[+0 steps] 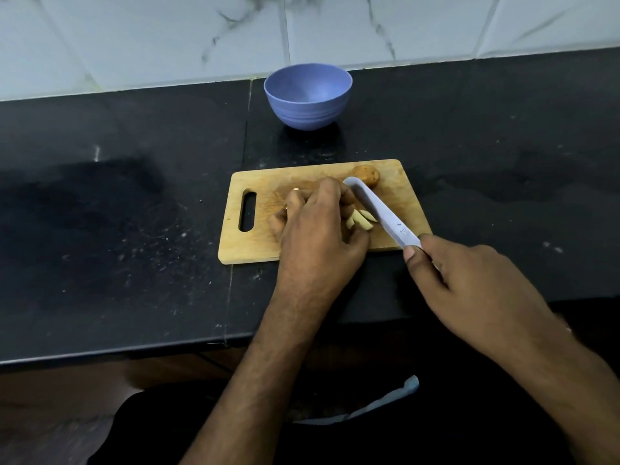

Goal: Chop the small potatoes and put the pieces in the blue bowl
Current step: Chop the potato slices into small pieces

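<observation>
A wooden chopping board (396, 196) with a handle slot lies on the black counter. My left hand (318, 226) rests over its middle with curled fingers, covering potato pieces; several pale cut pieces (360, 220) show beside its thumb. A whole brown small potato (367, 174) sits at the board's far right corner. My right hand (469, 283) grips the handle of a pale grey knife (379, 209), whose blade lies across the board just right of the pieces. The blue bowl (308, 95) stands beyond the board near the wall and looks empty.
The black counter (134, 213) stretches wide to the left and right of the board. White marble-look wall tiles (167, 38) rise behind the bowl. The counter's front edge runs below my forearms, with dark clothing and a pale blue strip (385, 401) beneath.
</observation>
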Demonstrator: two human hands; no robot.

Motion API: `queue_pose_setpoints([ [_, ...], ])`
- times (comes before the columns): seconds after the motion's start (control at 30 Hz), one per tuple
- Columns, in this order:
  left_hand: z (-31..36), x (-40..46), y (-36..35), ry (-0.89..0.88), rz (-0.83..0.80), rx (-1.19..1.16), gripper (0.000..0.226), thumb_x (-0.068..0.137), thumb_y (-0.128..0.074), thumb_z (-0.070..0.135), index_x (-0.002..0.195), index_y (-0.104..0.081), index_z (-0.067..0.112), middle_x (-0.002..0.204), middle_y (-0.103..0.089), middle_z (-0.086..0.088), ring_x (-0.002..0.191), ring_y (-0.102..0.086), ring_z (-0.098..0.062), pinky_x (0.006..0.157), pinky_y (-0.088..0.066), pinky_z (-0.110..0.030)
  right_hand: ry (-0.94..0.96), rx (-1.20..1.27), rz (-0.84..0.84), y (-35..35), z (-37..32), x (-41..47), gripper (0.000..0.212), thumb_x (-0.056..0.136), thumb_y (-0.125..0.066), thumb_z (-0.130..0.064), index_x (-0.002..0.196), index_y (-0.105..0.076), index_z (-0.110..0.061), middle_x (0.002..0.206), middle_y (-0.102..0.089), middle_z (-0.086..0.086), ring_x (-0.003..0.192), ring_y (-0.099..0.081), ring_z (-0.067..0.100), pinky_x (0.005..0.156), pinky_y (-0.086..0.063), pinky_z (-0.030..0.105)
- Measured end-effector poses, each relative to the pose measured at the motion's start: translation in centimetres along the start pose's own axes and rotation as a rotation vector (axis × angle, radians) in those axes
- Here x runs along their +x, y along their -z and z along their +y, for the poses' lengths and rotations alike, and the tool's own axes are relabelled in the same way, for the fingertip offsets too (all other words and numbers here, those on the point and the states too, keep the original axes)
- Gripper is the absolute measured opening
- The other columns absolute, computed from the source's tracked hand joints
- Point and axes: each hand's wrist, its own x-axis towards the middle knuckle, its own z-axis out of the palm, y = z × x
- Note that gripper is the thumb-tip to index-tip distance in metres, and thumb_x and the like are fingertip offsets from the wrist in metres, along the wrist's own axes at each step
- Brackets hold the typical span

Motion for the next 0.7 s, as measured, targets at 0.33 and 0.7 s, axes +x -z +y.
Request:
queue_pose_setpoints([
  [0.33,0.1,0.5,-0.6,0.011,0.043,0.014,0.020,0.089,-0.063,0.023,0.098,-0.048,0.031,0.091,-0.062,0.016,0.104,-0.044,-0.011,0.095,-0.027,-0.038,-0.007,-0.096,0.016,-0.1,-0.7,-0.3,0.036,0.100,-0.032,-0.046,0.067,-0.029,-0.031,0.049,-0.048,-0.005,0.039,-0.047,0.007,0.039,-0.025,0.019],
  [0.7,-1.3,-1.5,0.9,0.035,0.109,-0.059,0.026,0.087,-0.067,0.057,0.093,-0.063,0.032,0.097,-0.060,0.019,0.110,-0.045,-0.007,0.093,-0.024,-0.036,0.014,-0.091,0.051,-0.6,-0.3,-0.3,0.035,0.100,-0.032,-0.046,0.068,-0.031,-0.031,0.048,-0.047,-0.005,0.038,-0.047,0.008,0.040,-0.027,0.020],
])
